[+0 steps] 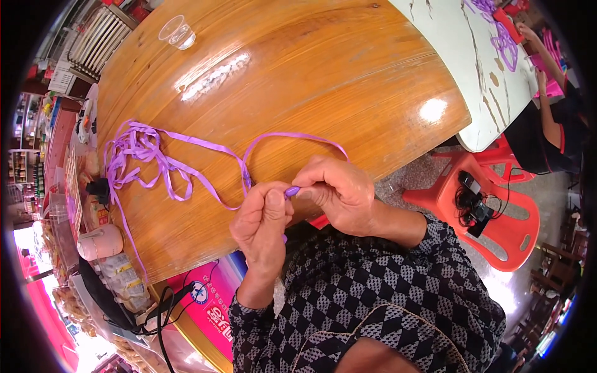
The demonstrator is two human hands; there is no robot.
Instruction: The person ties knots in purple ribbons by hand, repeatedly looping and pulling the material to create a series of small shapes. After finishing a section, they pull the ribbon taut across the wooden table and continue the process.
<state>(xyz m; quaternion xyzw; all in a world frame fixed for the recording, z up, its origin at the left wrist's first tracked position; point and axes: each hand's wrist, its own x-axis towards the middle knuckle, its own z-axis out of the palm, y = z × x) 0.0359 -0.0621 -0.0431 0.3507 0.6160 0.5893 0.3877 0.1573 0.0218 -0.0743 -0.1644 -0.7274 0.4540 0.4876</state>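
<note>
Both my hands meet at the near edge of the wooden table. Between their fingertips is a small folded or knotted piece of purple ribbon (291,192). My left hand (262,217) pinches it from the left with thumb and fingers. From the right, my right hand (336,191) pinches the same piece. A loop of ribbon arcs over the table behind my hands, and a strand runs left to a loose purple ribbon pile (146,155). One end of the pile hangs down at the table's left edge. Exactly how the ribbon is folded is hidden by my fingers.
A clear plastic cup (178,33) stands on the wooden table (298,68) at the far left. A white marbled table (460,56) adjoins at right, where another person (550,124) handles purple ribbon. A red stool (491,211) holds black cables. A pink pot (101,242) is at left.
</note>
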